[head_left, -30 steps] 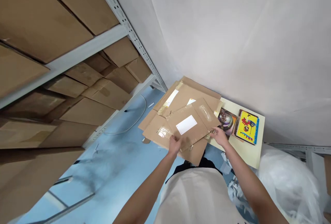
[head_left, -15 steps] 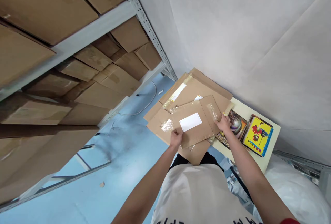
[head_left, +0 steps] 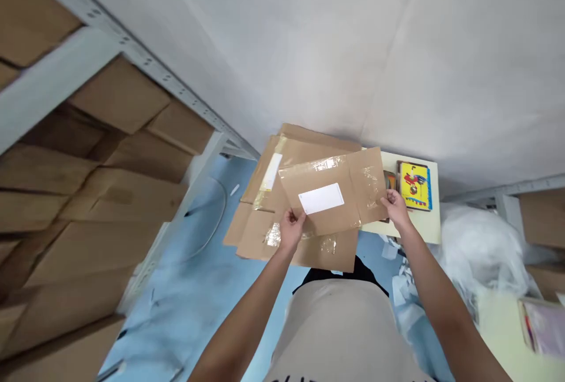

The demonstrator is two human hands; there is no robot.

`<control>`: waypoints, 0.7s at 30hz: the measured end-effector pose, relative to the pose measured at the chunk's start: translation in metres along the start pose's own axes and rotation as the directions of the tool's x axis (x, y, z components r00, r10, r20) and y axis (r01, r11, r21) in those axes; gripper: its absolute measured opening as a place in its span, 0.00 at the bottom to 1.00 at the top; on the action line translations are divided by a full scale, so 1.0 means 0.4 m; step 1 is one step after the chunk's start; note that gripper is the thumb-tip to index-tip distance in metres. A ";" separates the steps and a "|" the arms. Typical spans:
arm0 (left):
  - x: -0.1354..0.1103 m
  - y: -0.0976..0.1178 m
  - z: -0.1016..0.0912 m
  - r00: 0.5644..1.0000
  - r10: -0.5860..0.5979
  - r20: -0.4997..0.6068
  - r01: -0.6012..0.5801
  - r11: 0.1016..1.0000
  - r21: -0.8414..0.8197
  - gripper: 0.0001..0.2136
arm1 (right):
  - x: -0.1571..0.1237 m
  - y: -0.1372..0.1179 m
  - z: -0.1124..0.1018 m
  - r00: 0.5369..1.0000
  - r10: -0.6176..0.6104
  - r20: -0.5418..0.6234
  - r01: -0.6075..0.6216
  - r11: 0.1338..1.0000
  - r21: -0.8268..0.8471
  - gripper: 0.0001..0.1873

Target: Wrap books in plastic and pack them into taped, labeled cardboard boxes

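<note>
I hold a flattened brown cardboard box [head_left: 353,193] with a white label [head_left: 321,198] and strips of clear tape on it. My left hand [head_left: 290,230] grips its lower left edge, fingers closed on the board. My right hand [head_left: 396,206] grips its right edge. The board is lifted off a pile of other flattened cardboard boxes [head_left: 282,235] that lies on a small cream table [head_left: 426,229].
A yellow picture book [head_left: 415,185] lies at the table's far right on top of other books. Metal shelving [head_left: 145,58] stacked with brown cartons stands to the left. Blue floor lies below, and white plastic wrap [head_left: 481,252] and paper scraps are on the right.
Both hands have lifted the labelled cardboard up off the pile and shifted it to the right. The camera has swung to the right, so the shelving fills less of the view.
</note>
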State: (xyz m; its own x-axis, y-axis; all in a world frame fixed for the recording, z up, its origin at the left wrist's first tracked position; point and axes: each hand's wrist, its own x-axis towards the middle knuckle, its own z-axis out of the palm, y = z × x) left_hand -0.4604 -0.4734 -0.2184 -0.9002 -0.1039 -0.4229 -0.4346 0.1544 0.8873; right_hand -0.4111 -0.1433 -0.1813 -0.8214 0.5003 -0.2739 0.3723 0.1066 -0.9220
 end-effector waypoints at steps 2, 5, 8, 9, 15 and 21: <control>0.022 0.028 0.023 0.997 0.071 0.041 -0.067 0.993 -0.097 0.16 | -0.090 0.015 -0.056 0.998 -0.004 -0.067 0.008 0.998 0.059 0.15; 0.050 0.079 0.086 0.979 0.182 0.095 -0.163 0.970 -0.182 0.20 | -0.233 0.055 -0.132 0.984 0.030 -0.173 -0.019 0.997 0.069 0.12; 0.052 0.133 0.175 0.935 0.229 0.269 -0.174 0.961 -0.213 0.19 | -0.376 0.103 -0.196 0.947 0.085 -0.311 -0.069 0.996 0.063 0.09; 0.042 0.149 0.208 0.915 0.223 0.336 -0.156 0.964 -0.216 0.19 | -0.422 0.119 -0.215 0.927 0.098 -0.362 -0.085 0.995 0.053 0.09; -0.131 0.190 0.430 0.704 0.205 0.680 -0.038 0.967 -0.252 0.23 | -0.668 0.199 -0.325 0.725 0.075 -0.685 -0.156 0.986 -0.057 0.13; -0.440 0.154 0.634 0.429 0.245 0.870 -0.074 0.969 -0.237 0.20 | -0.920 0.270 -0.460 0.360 -0.009 -0.933 -0.234 0.967 -0.099 0.22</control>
State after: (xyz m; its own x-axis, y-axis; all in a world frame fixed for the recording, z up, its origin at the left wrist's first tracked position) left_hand -0.3354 -0.1963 -0.1360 -0.5158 0.8477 -0.1239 -0.3482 -0.0754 0.9344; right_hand 0.0107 -0.1579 -0.1296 0.1044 0.9807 0.1654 0.5951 0.0716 -0.8005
